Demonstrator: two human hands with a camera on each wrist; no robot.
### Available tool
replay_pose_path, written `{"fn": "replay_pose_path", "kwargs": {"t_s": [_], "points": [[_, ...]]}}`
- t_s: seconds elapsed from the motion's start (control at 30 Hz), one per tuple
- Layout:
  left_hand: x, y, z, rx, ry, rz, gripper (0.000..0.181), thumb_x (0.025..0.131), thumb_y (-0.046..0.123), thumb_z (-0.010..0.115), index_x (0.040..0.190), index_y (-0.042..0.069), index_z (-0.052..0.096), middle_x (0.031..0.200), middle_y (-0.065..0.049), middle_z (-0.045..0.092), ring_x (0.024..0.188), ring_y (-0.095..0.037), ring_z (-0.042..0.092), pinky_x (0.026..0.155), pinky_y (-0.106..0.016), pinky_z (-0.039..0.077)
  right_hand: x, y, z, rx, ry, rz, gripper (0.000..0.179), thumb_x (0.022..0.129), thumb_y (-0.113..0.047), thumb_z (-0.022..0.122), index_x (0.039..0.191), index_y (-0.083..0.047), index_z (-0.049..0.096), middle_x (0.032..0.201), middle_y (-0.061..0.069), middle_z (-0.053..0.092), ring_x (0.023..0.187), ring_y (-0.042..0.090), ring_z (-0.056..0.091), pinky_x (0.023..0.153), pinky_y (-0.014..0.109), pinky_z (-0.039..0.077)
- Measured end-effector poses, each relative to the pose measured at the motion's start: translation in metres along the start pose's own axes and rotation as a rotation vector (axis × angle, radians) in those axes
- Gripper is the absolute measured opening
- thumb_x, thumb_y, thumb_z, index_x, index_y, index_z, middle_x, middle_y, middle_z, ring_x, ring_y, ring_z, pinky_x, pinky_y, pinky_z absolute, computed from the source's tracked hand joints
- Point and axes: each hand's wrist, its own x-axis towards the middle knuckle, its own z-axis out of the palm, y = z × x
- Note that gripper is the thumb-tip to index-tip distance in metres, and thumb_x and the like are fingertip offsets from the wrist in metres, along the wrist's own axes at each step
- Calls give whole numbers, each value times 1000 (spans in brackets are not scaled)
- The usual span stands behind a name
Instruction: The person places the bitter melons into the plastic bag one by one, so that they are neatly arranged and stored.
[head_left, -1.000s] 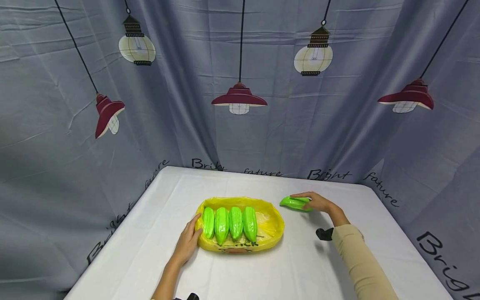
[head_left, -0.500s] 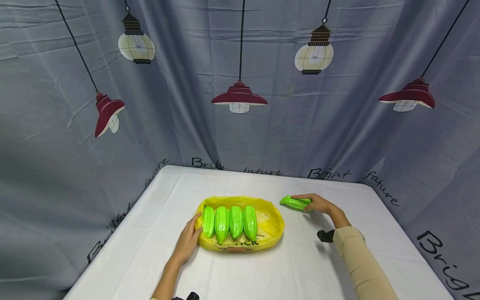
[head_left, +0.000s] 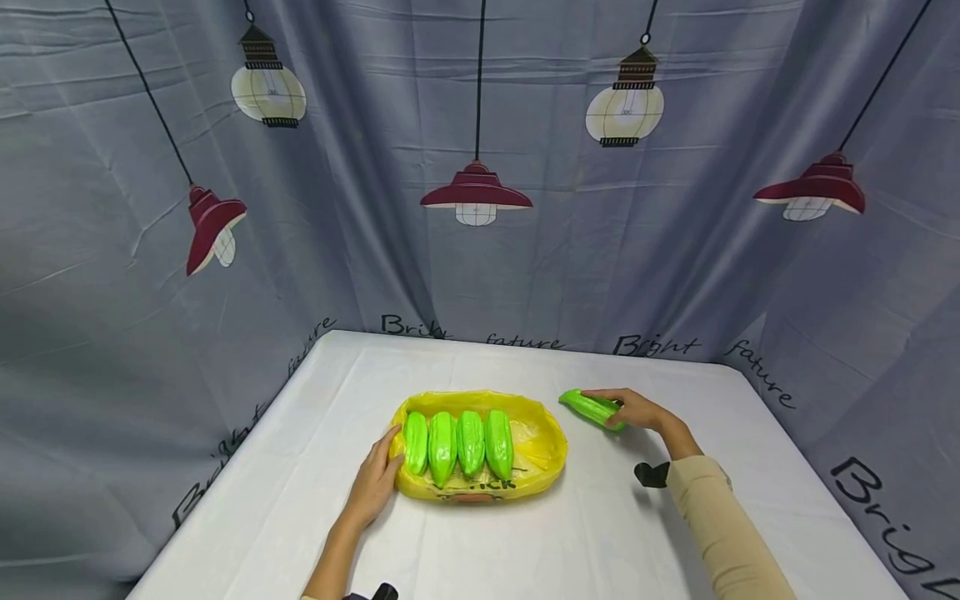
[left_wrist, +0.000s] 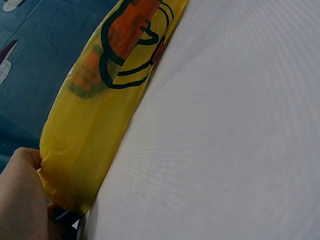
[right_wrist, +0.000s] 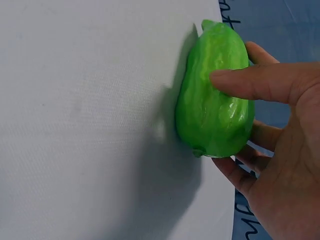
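Near the table's middle a yellow plastic bag (head_left: 551,454), with printed lettering and a cartoon figure, is spread into an oval with a raised rim. Several bright green, ridged gourds (head_left: 470,442) lie side by side in its left and middle part. My left hand (head_left: 372,482) holds the bag's left end between thumb and fingers; the left wrist view shows the bag's printed side. To the right of the bag, my right hand (head_left: 637,410) grips another green gourd (right_wrist: 215,100). Its thumb lies across the gourd's ridged skin, and the other fingers are partly hidden behind it.
A white cloth (head_left: 480,550) covers the table. Grey-blue curtains (head_left: 480,275) printed with lamps and lettering stand round its back and sides. A black wrist device (head_left: 651,474) sits by the right sleeve.
The gourd in my right hand has turned a little, its right end now lower toward me. My left hand and the bag have stayed in place.
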Motion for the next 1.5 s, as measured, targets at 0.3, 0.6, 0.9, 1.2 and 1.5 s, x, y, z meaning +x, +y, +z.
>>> {"fn": "replay_pose_path", "kwargs": {"t_s": [0.3,0.6,0.9,1.2,1.5], "points": [[1,0,0,-8,-7,-14,48,99,25,43,144,17,31,139,-20,38,127,-41,33,101,-58,26,-10,-3,9,-7,19,-37,65,72,-3,70,133,-14,52,137,15,45,122,37,39,95,54,34],[2,1,-2,-5,-11,-25,48,98,24,44,144,18,32,139,-20,39,127,-41,33,101,-57,26,-29,-11,18,31,83,-84,63,74,-11,74,133,-11,51,136,15,47,116,32,44,87,44,40],[5,2,-3,-9,-13,-21,48,99,24,44,144,18,31,138,-19,39,127,-41,33,101,-57,27,-55,-35,24,50,238,82,69,77,-30,74,138,-18,45,131,19,48,100,29,52,76,38,46],[3,-1,-1,-13,-16,-16,47,98,23,44,144,18,32,137,-20,40,126,-41,34,101,-57,27,-66,-66,35,159,412,190,76,79,-44,69,143,-22,36,125,26,48,103,34,54,72,36,52],[3,0,-1,-24,-12,-6,47,98,23,44,144,17,32,137,-21,39,127,-42,34,101,-57,26,-66,-113,44,52,552,113,77,76,-50,69,142,-26,38,120,22,55,96,32,58,72,40,53]]}}
